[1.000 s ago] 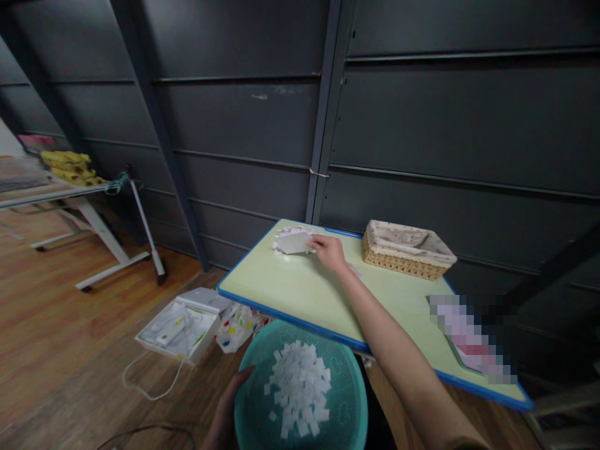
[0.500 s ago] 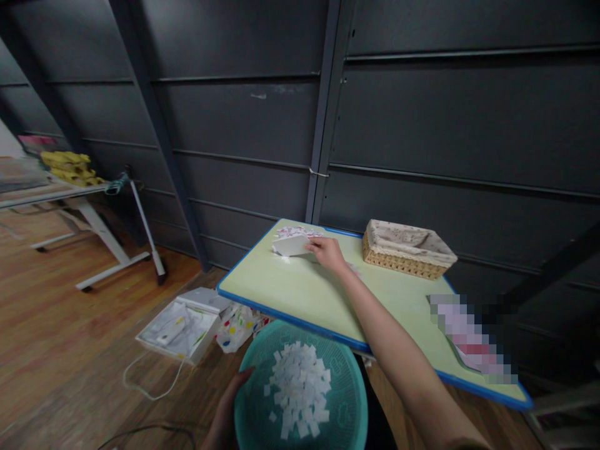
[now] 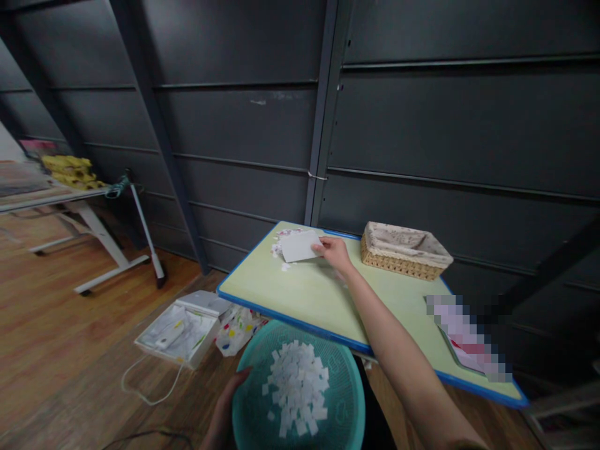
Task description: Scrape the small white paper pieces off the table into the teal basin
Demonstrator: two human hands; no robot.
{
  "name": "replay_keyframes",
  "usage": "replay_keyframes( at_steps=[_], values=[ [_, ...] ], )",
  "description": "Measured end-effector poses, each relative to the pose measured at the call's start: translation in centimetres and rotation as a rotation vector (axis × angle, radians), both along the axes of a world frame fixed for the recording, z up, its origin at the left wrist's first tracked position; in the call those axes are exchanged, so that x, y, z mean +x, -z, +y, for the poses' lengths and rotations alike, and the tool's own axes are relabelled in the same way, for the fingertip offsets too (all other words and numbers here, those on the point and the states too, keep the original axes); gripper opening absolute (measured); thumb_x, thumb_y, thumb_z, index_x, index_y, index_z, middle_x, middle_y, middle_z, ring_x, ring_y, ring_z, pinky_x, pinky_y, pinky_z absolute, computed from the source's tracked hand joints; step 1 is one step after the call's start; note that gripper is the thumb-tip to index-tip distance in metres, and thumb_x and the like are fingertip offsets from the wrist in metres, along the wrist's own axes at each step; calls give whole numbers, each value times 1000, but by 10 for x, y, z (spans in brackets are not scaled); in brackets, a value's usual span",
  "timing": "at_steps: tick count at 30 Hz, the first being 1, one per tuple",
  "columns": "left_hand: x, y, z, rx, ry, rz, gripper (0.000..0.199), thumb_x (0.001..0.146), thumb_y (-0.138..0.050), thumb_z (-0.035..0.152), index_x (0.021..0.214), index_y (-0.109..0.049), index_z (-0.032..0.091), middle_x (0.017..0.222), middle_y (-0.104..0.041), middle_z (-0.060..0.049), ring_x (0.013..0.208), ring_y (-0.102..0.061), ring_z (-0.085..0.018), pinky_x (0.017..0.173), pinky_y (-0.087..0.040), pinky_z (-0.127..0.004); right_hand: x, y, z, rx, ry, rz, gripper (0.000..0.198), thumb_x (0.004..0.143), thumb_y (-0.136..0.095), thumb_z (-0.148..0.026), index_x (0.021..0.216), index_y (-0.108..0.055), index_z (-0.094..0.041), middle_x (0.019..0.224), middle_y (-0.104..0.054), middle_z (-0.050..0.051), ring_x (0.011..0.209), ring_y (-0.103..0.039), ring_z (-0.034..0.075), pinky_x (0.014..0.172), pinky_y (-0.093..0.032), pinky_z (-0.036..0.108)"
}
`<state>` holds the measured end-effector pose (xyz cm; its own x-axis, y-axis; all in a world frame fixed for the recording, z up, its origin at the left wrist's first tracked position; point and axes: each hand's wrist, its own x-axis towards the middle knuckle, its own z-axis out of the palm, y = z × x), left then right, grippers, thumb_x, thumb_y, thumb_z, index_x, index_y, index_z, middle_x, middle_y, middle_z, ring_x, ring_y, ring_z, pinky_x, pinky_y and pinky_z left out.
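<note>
Over the far left part of the yellow-green table [image 3: 262,286], my right hand [image 3: 334,251] pinches the right edge of a flat white card [image 3: 300,245]. The card lies in front of a small heap of patterned paper bits [image 3: 277,248], partly hiding it. Close to me, below the table's front edge, my left hand [image 3: 229,394] grips the left rim of a teal plastic sieve basket [image 3: 344,390]; its thumb shows over the rim and the other fingers are hidden. Many small white paper squares [image 3: 300,384] are piled inside.
A woven basket with a cloth lining [image 3: 403,251] stands at the table's back right. A blurred-out flat item [image 3: 469,340] lies at the right. On the floor to the left are an open white box [image 3: 175,331] and a spotted plastic bag [image 3: 237,331]. A dark panelled wall [image 3: 244,131] rises behind.
My right hand has drawn the white card slightly to the right and turned its flat face more toward me. My left hand still grips the sieve basket.
</note>
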<state>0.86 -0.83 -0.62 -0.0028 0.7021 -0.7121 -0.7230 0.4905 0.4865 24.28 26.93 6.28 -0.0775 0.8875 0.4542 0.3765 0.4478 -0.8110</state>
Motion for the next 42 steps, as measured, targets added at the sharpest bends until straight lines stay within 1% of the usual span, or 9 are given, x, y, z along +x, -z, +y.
replay_keyframes(
  at_steps=[5, 9, 13, 17, 20, 25, 32, 34, 42],
  values=[
    [-1, 0, 3, -6, 38, 20, 58, 74, -71, 35, 124, -60, 10, 84, -80, -13, 84, -74, -36, 77, -58, -49, 2, -1, -4, -9, -15, 3, 32, 72, -63, -35, 91, -76, -13, 84, -74, 6, 73, -64, 20, 61, -48, 27],
    [-5, 8, 5, -22, 32, 25, 62, 72, -73, 33, 126, -58, 7, 80, -80, -13, 84, -74, -37, 77, -58, -49, 6, -4, -5, -44, -4, -39, 30, 70, -63, -30, 90, -77, -13, 81, -74, 6, 68, -63, 19, 58, -47, 26],
    [-7, 14, 7, -20, 32, 41, 61, 72, -73, 28, 126, -58, 7, 74, -80, -11, 81, -75, -36, 76, -58, -49, 12, -6, -2, -21, 96, -40, 31, 72, -61, -30, 92, -77, -12, 83, -74, 7, 68, -64, 20, 60, -48, 27],
    [-8, 11, 7, -21, 45, 21, 58, 73, -71, 26, 126, -58, 7, 74, -80, -10, 81, -75, -35, 76, -58, -47, 15, -8, -2, -4, 164, -111, 27, 71, -61, -27, 89, -77, -14, 80, -74, 6, 69, -63, 19, 62, -48, 27],
    [-8, 9, 6, -7, 46, 23, 61, 72, -72, 27, 128, -57, 6, 76, -80, -10, 83, -75, -34, 77, -58, -45, 17, -13, -6, -79, 127, -97, 27, 67, -62, -24, 87, -77, -13, 76, -73, 6, 64, -61, 18, 56, -46, 25],
    [-6, 7, 5, -3, 68, 45, 68, 70, -76, 33, 128, -57, 6, 83, -81, -12, 83, -75, -34, 78, -58, -43, 15, -22, -17, -209, -20, 17, 27, 63, -64, -26, 82, -76, -11, 69, -69, 3, 56, -56, 15, 48, -44, 23],
    [-7, 6, 3, 15, 38, 21, 74, 69, -76, 36, 132, -53, 5, 83, -81, -10, 86, -74, -34, 79, -58, -43, 9, -27, -24, -247, -42, 64, 29, 61, -67, -32, 79, -73, -10, 67, -66, 3, 58, -55, 15, 50, -43, 23],
    [-7, 7, 4, 19, 34, 26, 73, 69, -76, 35, 131, -53, 4, 82, -81, -11, 85, -74, -34, 79, -58, -42, 9, -27, -25, -247, -50, 59, 29, 60, -68, -32, 78, -73, -11, 68, -66, 4, 59, -55, 15, 51, -42, 24],
    [-6, 10, 5, -18, 46, 30, 65, 70, -75, 34, 127, -58, 8, 82, -81, -11, 82, -75, -35, 75, -59, -45, 0, -27, -29, -246, -127, 168, 33, 58, -69, -38, 76, -69, -11, 70, -62, 2, 59, -51, 13, 53, -40, 24]
  ],
)
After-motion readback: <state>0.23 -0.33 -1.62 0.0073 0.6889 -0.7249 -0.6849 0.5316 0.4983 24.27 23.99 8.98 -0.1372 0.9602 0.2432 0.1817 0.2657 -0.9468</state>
